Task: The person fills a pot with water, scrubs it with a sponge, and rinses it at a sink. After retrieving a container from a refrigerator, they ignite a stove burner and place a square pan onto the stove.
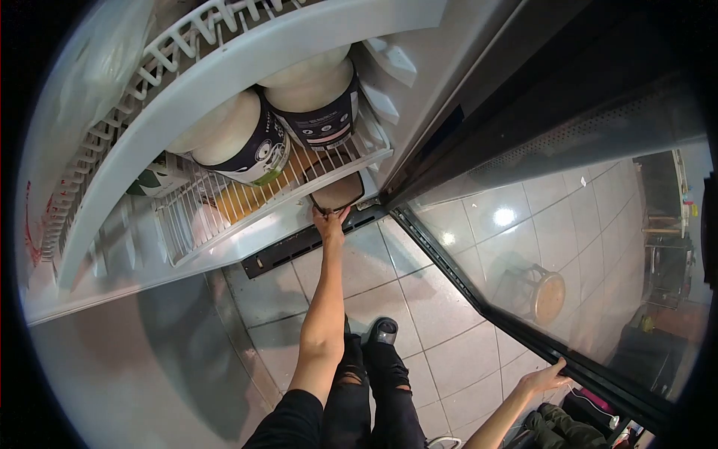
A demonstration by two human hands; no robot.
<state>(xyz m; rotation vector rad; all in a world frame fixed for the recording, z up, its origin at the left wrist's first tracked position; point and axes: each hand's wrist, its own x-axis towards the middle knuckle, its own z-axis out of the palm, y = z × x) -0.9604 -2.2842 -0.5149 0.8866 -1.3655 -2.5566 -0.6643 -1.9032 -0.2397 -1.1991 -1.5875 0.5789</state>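
Note:
My left hand (pixel 330 218) grips the near edge of a dark-rimmed container (pixel 340 191) with a brownish top, low in the fridge beneath a white wire shelf (pixel 179 217). Its fingertips are partly hidden at the rim. At the lower right, my right hand (pixel 546 376) is on the black-edged glass door (pixel 516 318), which stands open. Two large white tubs with dark labels, one at the left (pixel 239 138) and one at the right (pixel 318 101), rest on the wire shelf above my left hand.
A green and white carton (pixel 161 176) is beside the tubs. A curved white shelf edge (pixel 149 105) crosses above. Through the door glass a round stool (pixel 548 297) shows on the tiled floor (pixel 374 288). Another person's legs (pixel 561 430) are at the bottom right.

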